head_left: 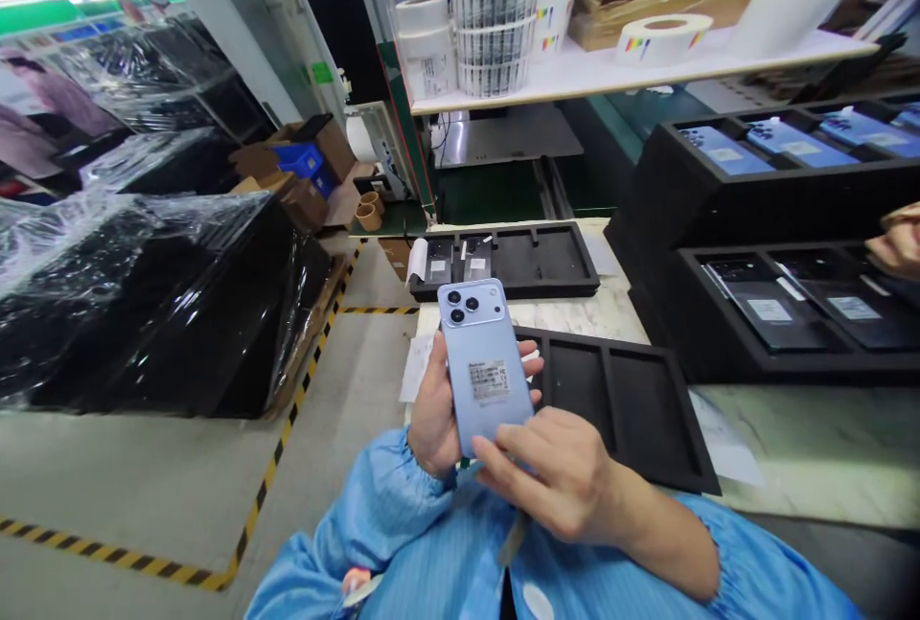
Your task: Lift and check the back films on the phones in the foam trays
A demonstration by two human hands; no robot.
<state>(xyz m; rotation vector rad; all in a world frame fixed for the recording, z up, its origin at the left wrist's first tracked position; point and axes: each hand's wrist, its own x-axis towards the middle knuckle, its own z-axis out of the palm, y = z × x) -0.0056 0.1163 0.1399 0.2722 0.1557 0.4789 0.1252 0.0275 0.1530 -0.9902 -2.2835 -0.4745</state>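
A light blue phone (483, 361) is held upright, back side toward me, with its camera cluster at the top and a small label on its middle. My left hand (435, 414) wraps round its left edge and back, fingertips showing on the right edge. My right hand (553, 476) pinches the phone's bottom end. Both arms wear blue sleeves. Just behind the phone lies an empty black foam tray (632, 409) on the marble-patterned table (791, 428).
A second black tray (546, 261) farther back holds two dark phones. Stacked black trays (719, 208) with blue and dark phones stand at right, where another person's hand (898, 241) shows. A shelf (610, 74) carries label rolls. Plastic-wrapped black pallets (144, 304) sit at left.
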